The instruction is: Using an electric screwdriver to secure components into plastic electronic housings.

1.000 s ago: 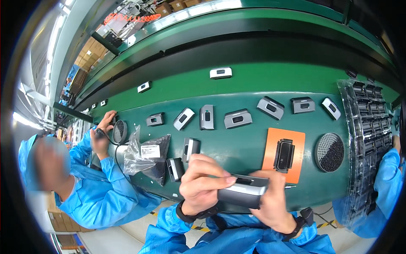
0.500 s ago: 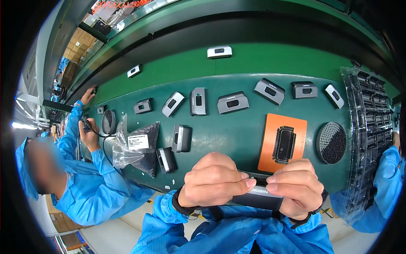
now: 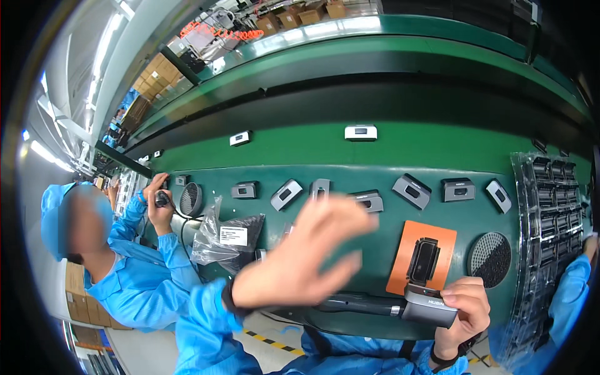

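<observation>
My left hand (image 3: 306, 256) is blurred by motion, its fingers apart and nothing seen in them. It is raised over the middle of the green table, covering part of the row of grey housings (image 3: 412, 190). With my right hand (image 3: 467, 306) I grip a grey and black housing (image 3: 427, 309) near the table's front edge. Left of this housing shows a black cylindrical tool (image 3: 356, 304) with a metal collar, its tip hidden behind the housing. Just beyond, an orange plate (image 3: 403, 250) bears a black frame-shaped fixture (image 3: 424, 259).
At right are a round dish (image 3: 489, 253) of small black parts and clear trays (image 3: 531, 250) holding black parts. A plastic bag (image 3: 209, 240) of dark pieces lies at left, near a co-worker (image 3: 144, 281). Two pale housings (image 3: 360, 132) sit on the far green strip.
My left hand has let go of the housing and risen over the table. My right hand still grips it, slightly lower and to the right. The view has tilted up.
</observation>
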The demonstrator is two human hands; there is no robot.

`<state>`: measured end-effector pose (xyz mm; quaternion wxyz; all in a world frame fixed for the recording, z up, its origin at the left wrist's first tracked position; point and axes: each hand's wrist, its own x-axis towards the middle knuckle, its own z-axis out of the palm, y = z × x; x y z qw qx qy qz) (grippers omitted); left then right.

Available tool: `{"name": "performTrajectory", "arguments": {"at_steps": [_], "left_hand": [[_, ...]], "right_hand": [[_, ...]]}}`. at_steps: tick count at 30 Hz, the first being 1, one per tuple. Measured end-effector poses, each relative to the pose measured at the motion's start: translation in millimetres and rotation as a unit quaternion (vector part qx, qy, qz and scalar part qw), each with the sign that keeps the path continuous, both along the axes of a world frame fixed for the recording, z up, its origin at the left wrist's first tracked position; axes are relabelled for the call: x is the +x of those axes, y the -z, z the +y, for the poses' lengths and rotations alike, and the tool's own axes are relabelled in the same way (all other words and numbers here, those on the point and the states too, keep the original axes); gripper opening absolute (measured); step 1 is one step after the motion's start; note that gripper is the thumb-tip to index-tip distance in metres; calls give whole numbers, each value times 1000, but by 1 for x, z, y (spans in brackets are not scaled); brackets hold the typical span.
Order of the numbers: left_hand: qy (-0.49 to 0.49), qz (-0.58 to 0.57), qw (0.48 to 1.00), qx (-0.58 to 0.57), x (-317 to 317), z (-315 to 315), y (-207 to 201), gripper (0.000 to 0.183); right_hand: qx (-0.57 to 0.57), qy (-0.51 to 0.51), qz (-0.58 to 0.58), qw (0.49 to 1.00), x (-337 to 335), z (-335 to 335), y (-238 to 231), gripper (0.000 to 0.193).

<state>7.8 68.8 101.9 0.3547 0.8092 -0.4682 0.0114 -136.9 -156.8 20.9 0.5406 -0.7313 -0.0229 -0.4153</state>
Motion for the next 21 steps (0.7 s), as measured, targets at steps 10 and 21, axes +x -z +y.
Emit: {"name": "performTrajectory", "arguments": {"at_steps": [10,21], "left_hand": [[-330,159,928,64,246,-48,117,61],[-20,434,897,86,100,47,8,27]], "right_hand": [[-10,-27,7,1000,-22,-1,-14,11],[-22,-32,32,999,-17,-20,6,20]]}}
